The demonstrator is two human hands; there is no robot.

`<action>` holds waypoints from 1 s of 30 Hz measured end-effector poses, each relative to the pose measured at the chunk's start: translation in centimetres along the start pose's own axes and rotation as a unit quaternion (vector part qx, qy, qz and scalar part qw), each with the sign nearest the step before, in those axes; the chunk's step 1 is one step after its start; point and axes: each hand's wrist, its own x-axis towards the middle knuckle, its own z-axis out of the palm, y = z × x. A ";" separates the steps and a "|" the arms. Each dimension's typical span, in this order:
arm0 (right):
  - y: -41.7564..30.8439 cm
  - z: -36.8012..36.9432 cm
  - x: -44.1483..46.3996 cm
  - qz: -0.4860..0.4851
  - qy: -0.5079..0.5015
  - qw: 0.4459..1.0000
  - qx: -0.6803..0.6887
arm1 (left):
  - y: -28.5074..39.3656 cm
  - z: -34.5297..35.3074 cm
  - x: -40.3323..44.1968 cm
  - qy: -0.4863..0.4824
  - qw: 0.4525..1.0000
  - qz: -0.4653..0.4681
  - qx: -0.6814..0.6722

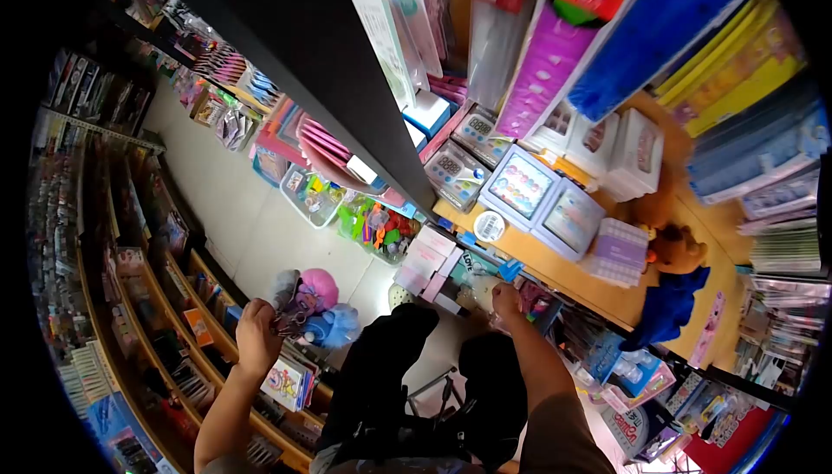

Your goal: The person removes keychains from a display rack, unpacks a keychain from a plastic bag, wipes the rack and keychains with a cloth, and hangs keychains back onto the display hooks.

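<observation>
My left hand [258, 337] is closed on a bunch of fluffy pompom keychains, with metal rings and clasps showing at the fingers. The bunch has a pink pompom [319, 289], a blue pompom [341, 325] and a grey one [285, 287]; it hangs beside the lower shelves. Over by the wooden counter's front edge, my right hand [506, 301] has its fingers curled together. Something clear, like thin plastic, shows by those fingers, too blurred to name. A small blue piece [510, 269] lies just above that hand.
Tiered wooden shelves [130, 301] of small goods curve along the left. Plastic bins [310, 197] of colourful trinkets stand on the pale floor [217, 205]. A dark post [295, 49] slants across the view. The counter [464, 217] bears boxed timers [457, 175] and a brown plush toy [676, 249].
</observation>
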 end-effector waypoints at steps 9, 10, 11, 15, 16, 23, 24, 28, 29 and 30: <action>3.8 13.8 12.7 -0.201 -0.050 0.963 -0.174 | -2.6 8.1 1.7 0.034 0.998 -0.022 -0.045; 3.7 14.4 13.4 -0.202 -0.043 0.962 -0.180 | -3.0 8.7 1.6 0.038 0.998 -0.022 -0.046; 3.5 14.9 14.0 -0.204 -0.032 0.960 -0.189 | -3.3 9.3 1.5 0.042 0.998 -0.024 -0.047; 3.7 16.2 15.4 -0.208 0.006 0.958 -0.199 | -3.9 10.5 1.9 0.058 0.996 -0.029 -0.059; 3.9 16.3 15.6 -0.210 0.011 0.957 -0.199 | -3.9 10.5 2.1 0.057 0.997 -0.026 -0.054; 3.9 16.1 15.8 -0.215 0.034 0.957 -0.194 | -4.0 10.2 2.8 0.053 0.997 -0.014 -0.057; 3.9 16.0 15.7 -0.216 0.036 0.957 -0.190 | -4.2 10.2 2.7 0.048 0.997 -0.019 -0.059; 3.9 14.7 15.1 -0.219 0.041 0.961 -0.164 | -4.8 10.1 2.4 0.037 0.994 -0.055 -0.089; 4.0 14.1 14.6 -0.218 0.042 0.962 -0.156 | -4.7 10.0 2.4 0.039 0.993 -0.059 -0.094; 3.9 13.4 14.0 -0.218 0.059 0.963 -0.150 | -4.5 9.9 2.4 0.041 0.992 -0.063 -0.102</action>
